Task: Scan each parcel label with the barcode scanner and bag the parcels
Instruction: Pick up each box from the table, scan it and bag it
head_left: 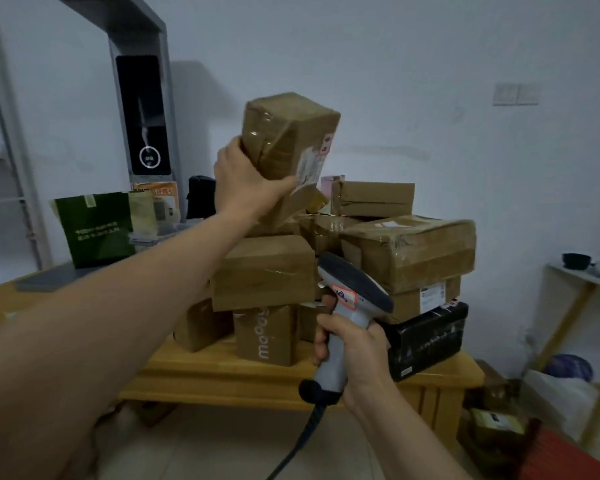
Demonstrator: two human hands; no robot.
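At far left a green paper bag (94,228) stands on the low wooden table (222,372). Moving right, the person's left hand (243,178) is raised above the table, fingers and thumb wrapped round the lower end of a taped brown cardboard parcel (288,133), which is tilted and held clear of the others. A white shipping label (309,168) sits on the parcel's lower right face, crinkled and close to the thumb.

Below and right is a heap of cardboard parcels (406,251) stacked on the table. In front of it the right hand (354,351) grips the handle of a grey corded barcode scanner (350,306), its dark head angled up and left, near the raised parcel but apart from it. A black box (426,337) sits at the heap's right edge.

The label seems about to be scanned. It would probably go best with the parcel turned so the label squarely faces the scanner head, and the thumb kept off the barcode.
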